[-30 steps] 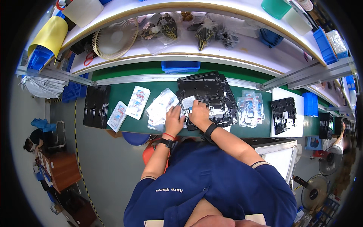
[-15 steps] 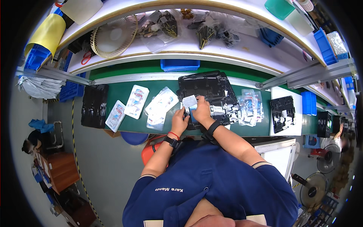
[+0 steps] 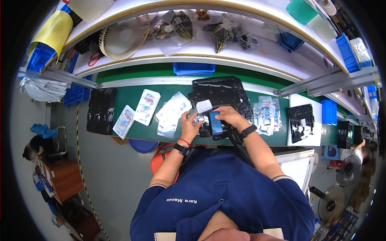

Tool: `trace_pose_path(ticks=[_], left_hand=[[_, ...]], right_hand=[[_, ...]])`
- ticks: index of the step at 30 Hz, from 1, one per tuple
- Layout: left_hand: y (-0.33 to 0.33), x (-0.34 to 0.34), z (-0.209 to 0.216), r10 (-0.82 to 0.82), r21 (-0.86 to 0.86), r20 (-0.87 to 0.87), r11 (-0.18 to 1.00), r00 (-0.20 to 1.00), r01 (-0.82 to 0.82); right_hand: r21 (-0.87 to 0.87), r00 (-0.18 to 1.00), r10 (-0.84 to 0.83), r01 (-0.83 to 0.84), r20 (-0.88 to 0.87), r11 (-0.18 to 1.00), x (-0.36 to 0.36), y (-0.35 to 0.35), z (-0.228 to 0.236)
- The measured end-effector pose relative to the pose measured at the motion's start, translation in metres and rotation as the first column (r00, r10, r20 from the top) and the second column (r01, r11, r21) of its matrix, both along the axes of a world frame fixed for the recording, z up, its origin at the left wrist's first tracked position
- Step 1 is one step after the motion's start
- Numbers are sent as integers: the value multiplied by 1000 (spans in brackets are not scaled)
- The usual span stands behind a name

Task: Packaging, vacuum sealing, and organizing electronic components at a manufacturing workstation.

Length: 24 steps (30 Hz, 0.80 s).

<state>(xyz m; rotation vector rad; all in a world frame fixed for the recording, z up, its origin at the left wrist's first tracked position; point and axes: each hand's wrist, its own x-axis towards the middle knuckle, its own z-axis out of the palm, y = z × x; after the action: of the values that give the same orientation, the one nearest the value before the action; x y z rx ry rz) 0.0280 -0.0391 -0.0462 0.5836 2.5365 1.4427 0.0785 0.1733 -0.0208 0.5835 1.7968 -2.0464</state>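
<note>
Over the black plastic trays (image 3: 219, 86) in front of me, my right hand (image 3: 232, 116) is closed, with thumb and fingers pinching the upper end of a flat blue rectangular piece (image 3: 216, 123). To its left, my left hand (image 3: 190, 127) has its fingers curled around something small that I cannot make out. A small pale pad (image 3: 204, 106) lies on the trays just beyond my left fingertips. Clear blister packs with printed cards (image 3: 173, 110) are fanned out on the green bench left of that hand.
More white packs (image 3: 146, 106) lie farther left, beside a black tray stack (image 3: 101, 110). On the right are clear packs (image 3: 267, 116) and another black tray (image 3: 301, 122) on a white board. A blue bin (image 3: 194, 69) sits at the back, below a loaded shelf (image 3: 225, 58).
My right hand has moved right, away from my left hand, and the blue piece now shows in full. My left hand has shifted slightly left.
</note>
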Motion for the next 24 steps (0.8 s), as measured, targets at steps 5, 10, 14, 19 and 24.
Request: trace_pose_path(ticks=[5, 10, 14, 19, 24], left_hand=[[-28, -31, -7, -26, -454, -522, 854, 852, -252], [-48, -46, -28, -152, -403, -476, 913, 866, -62], [-61, -54, -24, 2, -388, -292, 914, 957, -120], [-97, -91, -26, 90, 75, 372, 989, 924, -127], [-111, -105, -9, -88, 494, 774, 703, 627, -511]], right_hand=[[25, 982, -188, 187, 21, 982, 14, 13, 26], [63, 970, -241, 242, -18, 968, 16, 13, 23], [39, 965, -217, 225, -150, 974, 12, 4, 24], [13, 976, -145, 149, -161, 989, 2, -13, 33], [39, 943, -218, 235, -251, 971, 7, -8, 51]])
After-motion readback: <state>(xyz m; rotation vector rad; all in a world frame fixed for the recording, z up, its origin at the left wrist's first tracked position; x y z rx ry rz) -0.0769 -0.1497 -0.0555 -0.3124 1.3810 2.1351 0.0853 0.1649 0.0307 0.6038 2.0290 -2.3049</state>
